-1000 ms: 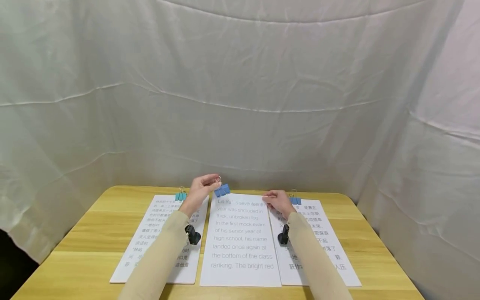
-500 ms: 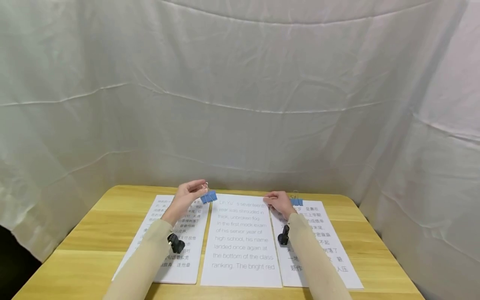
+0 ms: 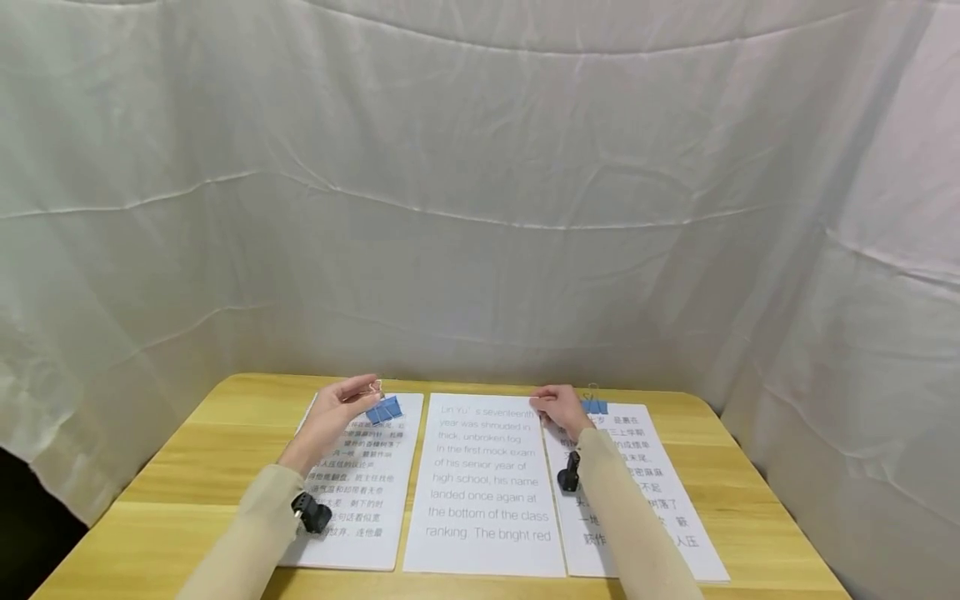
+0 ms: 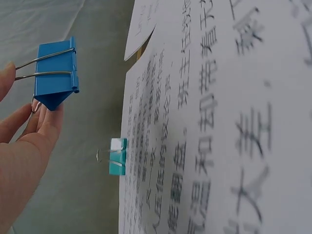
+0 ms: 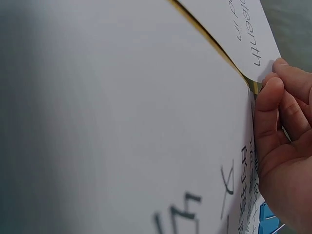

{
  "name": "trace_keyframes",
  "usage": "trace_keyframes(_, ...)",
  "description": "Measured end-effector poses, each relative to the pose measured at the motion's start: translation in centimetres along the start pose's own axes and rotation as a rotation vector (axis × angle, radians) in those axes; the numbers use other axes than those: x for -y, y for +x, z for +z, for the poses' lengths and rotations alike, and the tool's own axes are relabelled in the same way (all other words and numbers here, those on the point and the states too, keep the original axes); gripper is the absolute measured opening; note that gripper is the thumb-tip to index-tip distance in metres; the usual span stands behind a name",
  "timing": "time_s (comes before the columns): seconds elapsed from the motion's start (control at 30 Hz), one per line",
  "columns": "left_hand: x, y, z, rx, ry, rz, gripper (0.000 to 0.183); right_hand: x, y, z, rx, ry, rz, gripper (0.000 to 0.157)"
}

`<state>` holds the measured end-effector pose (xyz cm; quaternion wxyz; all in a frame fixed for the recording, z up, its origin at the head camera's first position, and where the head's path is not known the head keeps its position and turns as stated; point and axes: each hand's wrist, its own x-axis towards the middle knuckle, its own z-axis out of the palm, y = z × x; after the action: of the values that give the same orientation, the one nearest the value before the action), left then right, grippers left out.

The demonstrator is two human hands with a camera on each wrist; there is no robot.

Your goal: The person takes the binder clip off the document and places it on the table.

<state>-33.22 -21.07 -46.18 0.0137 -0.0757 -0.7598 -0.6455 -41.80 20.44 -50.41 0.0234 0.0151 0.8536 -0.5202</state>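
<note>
My left hand [image 3: 324, 423] holds a blue binder clip [image 3: 385, 409] by its wire handles, above the top of the left stack of printed paper [image 3: 367, 537]. In the left wrist view, the thumb is on one handle and the fingers are on the other, and the clip's jaws [image 4: 56, 70] hold no paper. My right hand [image 3: 561, 410] pinches the top right corner of the middle printed paper [image 3: 483, 550], which carries English text. From the right wrist, thumb and fingers show bunched at that corner.
A teal binder clip [image 4: 117, 157] grips the left stack's top edge. Another blue binder clip [image 3: 596, 407] is on the top edge of the right stack [image 3: 660, 533], partly under my right forearm. All three lie side by side on a wooden table [image 3: 757, 517], with pale cloth [image 3: 480, 275] behind.
My left hand has carried the blue binder clip leftward and slightly down, from the middle paper's top left corner to over the left stack. My right hand stays at its corner.
</note>
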Motion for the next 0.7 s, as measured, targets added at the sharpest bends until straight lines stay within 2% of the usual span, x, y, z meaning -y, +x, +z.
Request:
trace_keyframes(0.2,0.5,-0.7,-1.9,0.007,0.031,-0.015,0.062,0.3,0.0,-0.1,-0.009,-0.009,0.003,0.019)
trace_keyframes(0.4,1.2,-1.6,-4.2,0.006,0.063,-0.07,0.063,0.1,0.0,0.1,-0.007,-0.025,0.024,0.018)
trace_keyframes(0.53,1.6,-2.0,-5.8,-0.028,0.084,-0.101,0.065,-0.1,0.0,0.2,0.0,-0.003,0.02,0.02)
trace_keyframes(0.7,2.2,-2.6,-8.0,-0.082,0.077,-0.104,0.066,-0.1,0.1,0.0,0.011,0.057,0.019,0.024)
